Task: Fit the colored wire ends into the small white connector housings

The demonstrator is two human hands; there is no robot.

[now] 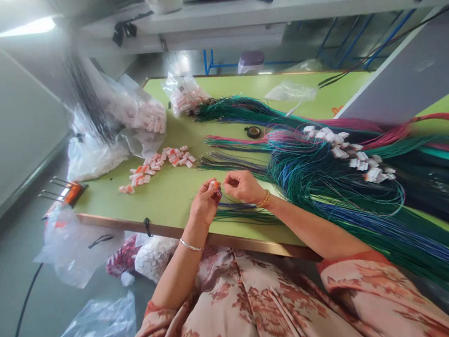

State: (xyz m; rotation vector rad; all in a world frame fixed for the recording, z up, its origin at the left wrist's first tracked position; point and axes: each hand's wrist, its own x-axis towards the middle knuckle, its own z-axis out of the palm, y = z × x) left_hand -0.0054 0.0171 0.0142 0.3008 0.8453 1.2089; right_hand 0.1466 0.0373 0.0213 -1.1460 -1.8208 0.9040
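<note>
Near the table's front edge, my left hand point(204, 203) pinches a small orange-and-white plastic connector point(214, 184) between thumb and fingers. Just to its right, my right hand point(245, 186) is closed in a pinch close to the connector; whatever its fingertips hold is too small to make out. Loose connectors point(149, 167) of the same kind lie in a pile beyond my left hand. Bundles of green and blue wires point(299, 170) spread around my right hand and under my right forearm. White connectors point(336, 140) sit clustered on top of the wires.
Plastic bags of connectors point(141, 113) stand at the table's back left. A roll of black tape point(253, 132) lies beyond my hands. An orange fixture with metal prongs point(71, 193) sits at the left corner. A grey shelf point(215, 18) spans the far side; bags point(100, 321) lie on the floor.
</note>
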